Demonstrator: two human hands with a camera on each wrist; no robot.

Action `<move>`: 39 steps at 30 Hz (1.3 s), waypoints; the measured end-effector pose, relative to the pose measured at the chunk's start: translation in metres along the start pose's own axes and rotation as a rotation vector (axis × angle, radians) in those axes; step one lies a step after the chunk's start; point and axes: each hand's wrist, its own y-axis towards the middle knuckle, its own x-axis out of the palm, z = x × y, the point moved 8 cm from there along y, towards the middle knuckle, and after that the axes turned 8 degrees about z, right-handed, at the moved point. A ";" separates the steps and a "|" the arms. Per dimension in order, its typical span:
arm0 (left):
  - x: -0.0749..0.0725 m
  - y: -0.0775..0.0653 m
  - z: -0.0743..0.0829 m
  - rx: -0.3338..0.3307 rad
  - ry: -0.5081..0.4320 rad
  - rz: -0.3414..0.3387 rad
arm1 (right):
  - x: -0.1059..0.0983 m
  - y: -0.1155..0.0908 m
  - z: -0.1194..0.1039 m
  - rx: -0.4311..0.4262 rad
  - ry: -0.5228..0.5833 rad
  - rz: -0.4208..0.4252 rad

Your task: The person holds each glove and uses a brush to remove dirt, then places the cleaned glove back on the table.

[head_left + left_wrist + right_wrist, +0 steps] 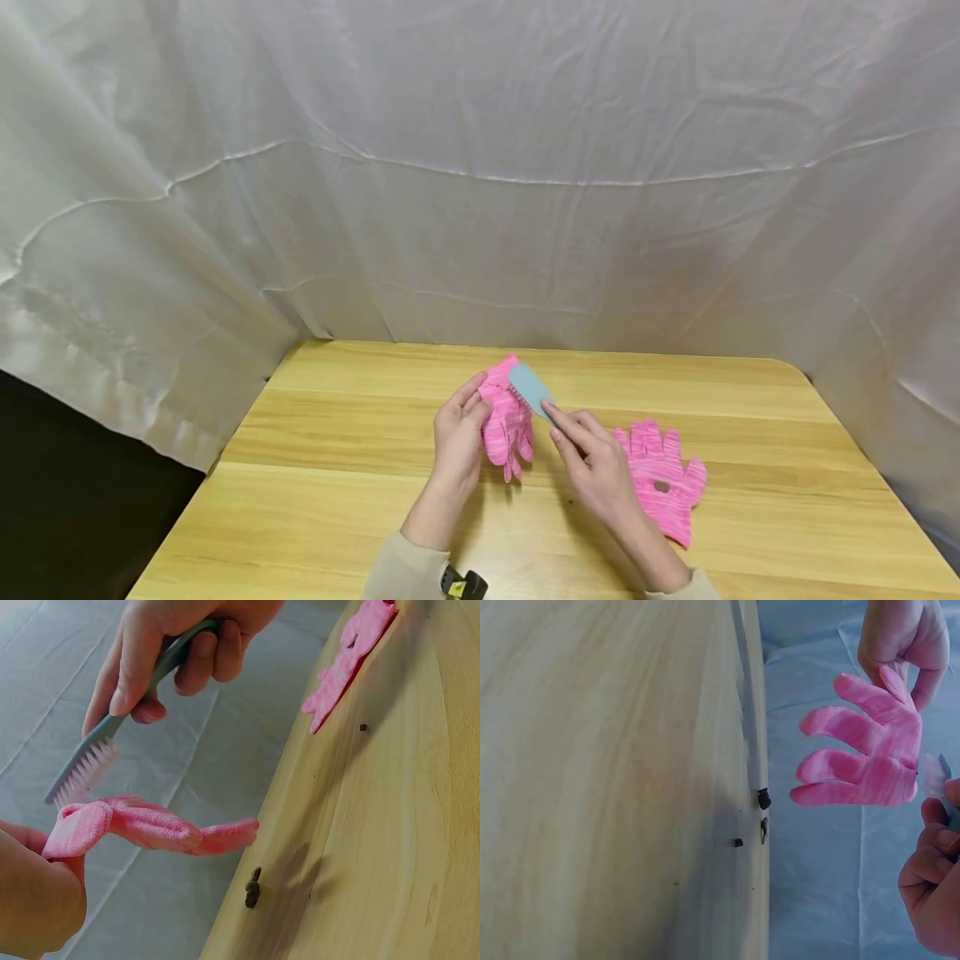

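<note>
My left hand grips a pink streaked knit glove above the table, its fingers dangling down. Blue-grey and flat-backed, a brush is held by its handle in my right hand, the index finger stretched along the back. In the left wrist view the pale bristles meet the glove near where my left thumb and fingers pinch it. Seen from the right wrist, the held glove spreads its fingers sideways. A matching pink glove lies flat on the table beside my right forearm, a brown patch on it.
Dark brown crumbs lie on the wooden table below the held glove, with a smaller bit near the flat glove. A grey curtain hangs behind and around the tabletop.
</note>
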 end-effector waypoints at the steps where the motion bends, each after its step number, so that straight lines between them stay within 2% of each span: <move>1: 0.000 0.000 0.000 0.000 0.003 0.002 | 0.001 0.000 0.000 -0.002 0.002 -0.007; 7: -0.001 -0.001 0.004 0.007 0.004 0.012 | 0.001 -0.001 0.004 0.023 -0.024 -0.010; 12: -0.006 0.002 0.007 0.020 -0.014 0.037 | -0.004 -0.001 0.011 0.064 -0.065 0.030; 16: -0.007 0.003 0.008 0.031 -0.022 0.042 | -0.007 0.001 0.010 0.054 -0.058 0.055; 22: -0.006 0.001 0.006 0.024 0.029 0.045 | -0.001 0.000 0.000 0.021 -0.007 -0.005; 26: -0.002 -0.001 0.004 0.029 0.075 0.021 | 0.004 -0.001 -0.005 -0.018 0.014 -0.046; 29: -0.002 -0.001 0.004 0.035 0.084 0.015 | 0.005 -0.002 -0.001 0.004 0.011 -0.056; 32: -0.005 0.001 0.007 0.048 0.069 0.041 | 0.001 -0.001 0.005 0.043 -0.021 -0.020; 36: -0.010 0.004 0.011 0.071 0.050 0.079 | -0.006 0.002 0.005 0.037 -0.040 0.044; 39: -0.009 0.004 0.011 0.070 0.052 0.069 | -0.003 0.003 -0.001 -0.005 0.002 0.020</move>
